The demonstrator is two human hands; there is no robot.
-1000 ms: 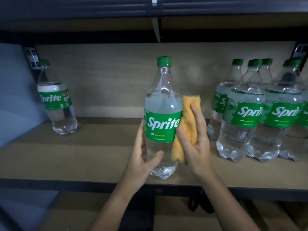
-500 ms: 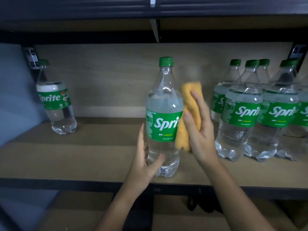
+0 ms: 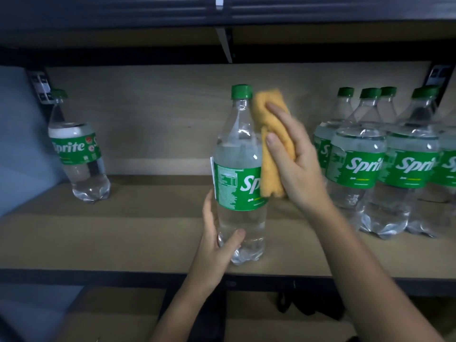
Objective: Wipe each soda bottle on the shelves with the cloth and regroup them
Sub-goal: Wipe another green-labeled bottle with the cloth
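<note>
A clear Sprite bottle [image 3: 238, 174] with a green cap and green label stands upright in the middle of the wooden shelf [image 3: 138, 233]. My left hand [image 3: 217, 243] grips its lower part, thumb across the front. My right hand [image 3: 293, 159] holds a folded yellow cloth [image 3: 269, 144] and presses it against the bottle's right side, from the neck down to the label. One more Sprite bottle [image 3: 79, 149] stands alone at the far left. Several Sprite bottles [image 3: 370, 164] are grouped at the right.
The shelf's dark front rail [image 3: 98, 275] runs below my hands. A dark upper shelf [image 3: 222, 18] with a bracket hangs overhead. A lower shelf [image 3: 118, 317] shows beneath, with a dark object at its back.
My right hand has slid the cloth upward along the bottle's right side, from the label to the neck. The bottle has turned, so its label now faces more to the right.
</note>
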